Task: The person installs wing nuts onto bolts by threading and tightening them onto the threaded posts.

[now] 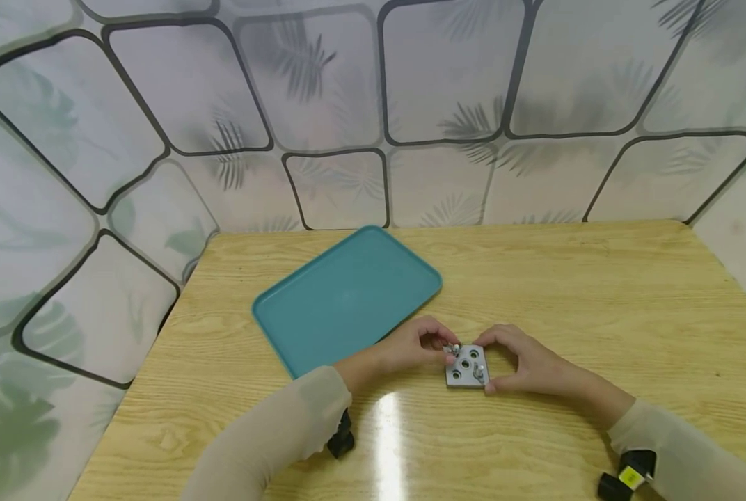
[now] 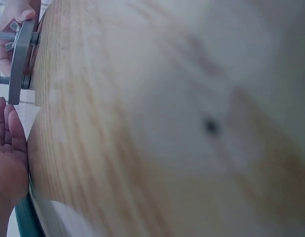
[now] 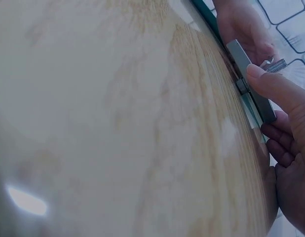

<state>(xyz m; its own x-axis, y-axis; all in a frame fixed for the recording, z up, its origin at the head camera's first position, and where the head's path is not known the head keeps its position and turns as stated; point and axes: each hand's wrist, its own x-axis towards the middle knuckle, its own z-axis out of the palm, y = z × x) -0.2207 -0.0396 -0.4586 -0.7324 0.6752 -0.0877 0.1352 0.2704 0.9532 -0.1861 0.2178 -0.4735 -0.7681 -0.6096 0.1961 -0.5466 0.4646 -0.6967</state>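
Observation:
A small square metal plate (image 1: pixel 465 376) with several round holes is held just over the wooden table, raised on bolt heads that show beneath it. My right hand (image 1: pixel 532 362) grips its right side between thumb and fingers. A threaded bolt (image 3: pixel 278 65) with a wing nut (image 2: pixel 13 36) stands up from the plate near that hand. At the far left corner, my left hand (image 1: pixel 418 342) pinches a second bolt (image 2: pixel 3 80) with a nut on it. The left fingertips partly hide this nut in the head view.
A teal tray (image 1: pixel 342 292) lies at an angle on the table (image 1: pixel 573 292), behind and left of the hands. Patterned cloth (image 1: pixel 335 83) hangs along the back and left. Black wrist cameras (image 1: pixel 342 438) are strapped under both sleeves.

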